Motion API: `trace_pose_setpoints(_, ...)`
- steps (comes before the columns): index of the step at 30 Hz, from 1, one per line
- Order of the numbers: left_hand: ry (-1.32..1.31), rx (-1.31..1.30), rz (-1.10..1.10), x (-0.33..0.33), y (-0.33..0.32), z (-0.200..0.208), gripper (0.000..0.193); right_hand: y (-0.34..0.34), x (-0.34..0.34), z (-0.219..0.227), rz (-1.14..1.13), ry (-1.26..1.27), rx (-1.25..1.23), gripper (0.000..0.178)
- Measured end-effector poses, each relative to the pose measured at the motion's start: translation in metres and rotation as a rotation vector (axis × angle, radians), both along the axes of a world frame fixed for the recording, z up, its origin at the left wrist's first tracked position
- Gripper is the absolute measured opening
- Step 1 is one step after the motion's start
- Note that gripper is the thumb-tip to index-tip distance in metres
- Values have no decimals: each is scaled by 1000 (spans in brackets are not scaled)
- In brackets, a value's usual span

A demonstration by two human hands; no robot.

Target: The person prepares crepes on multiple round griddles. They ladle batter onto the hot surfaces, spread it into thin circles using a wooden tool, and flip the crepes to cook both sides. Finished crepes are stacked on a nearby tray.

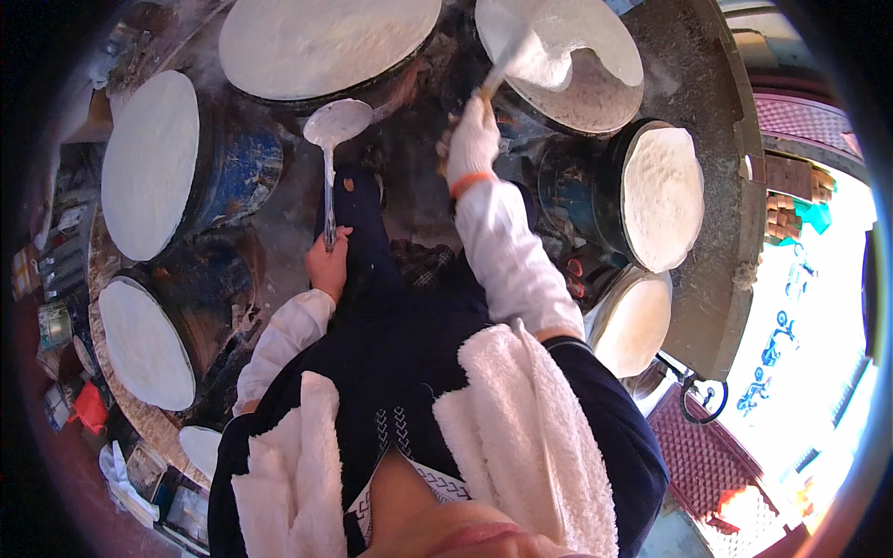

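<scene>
Two hands, both closed: left hand (pixel 327 265) grips ladle (pixel 335 124), white-coated end beyond the fingers. Gloved right hand (pixel 473 144) grips blurred spreading tool (pixel 507 63), half-coated round plate (pixel 595 98) ahead-right of it.

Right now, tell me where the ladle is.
In the head view, the ladle is left of centre, held in the left hand, its bowl by the near edge of the large white disc above.

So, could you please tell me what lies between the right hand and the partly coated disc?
In the head view, a blurred tool held in the right hand spans it, overlapping the disc.
</scene>
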State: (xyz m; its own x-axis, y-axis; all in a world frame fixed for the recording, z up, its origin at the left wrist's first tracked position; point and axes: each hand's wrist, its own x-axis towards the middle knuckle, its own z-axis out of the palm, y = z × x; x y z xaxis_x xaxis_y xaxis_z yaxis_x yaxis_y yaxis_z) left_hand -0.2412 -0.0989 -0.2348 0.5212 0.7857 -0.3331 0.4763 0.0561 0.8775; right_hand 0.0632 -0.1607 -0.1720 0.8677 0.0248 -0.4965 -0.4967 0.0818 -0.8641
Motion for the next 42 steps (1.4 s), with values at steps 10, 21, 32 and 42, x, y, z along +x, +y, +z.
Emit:
trace_pose_setpoints(10,81,53,-122,1,-3,5,19,-89,-7,62,182,199,-87,35)
trace_pose_setpoints(21,124,226,-204,26,-17,11,23,-244,32,80,408,-60,-244,36)
trace_pose_setpoints(32,120,260,-281,48,-37,8,20,-298,17,31,436,-252,-381,48)
trace_pose_setpoints(42,191,282,-300,69,-51,20,21,-312,23,1,491,-218,-231,47)
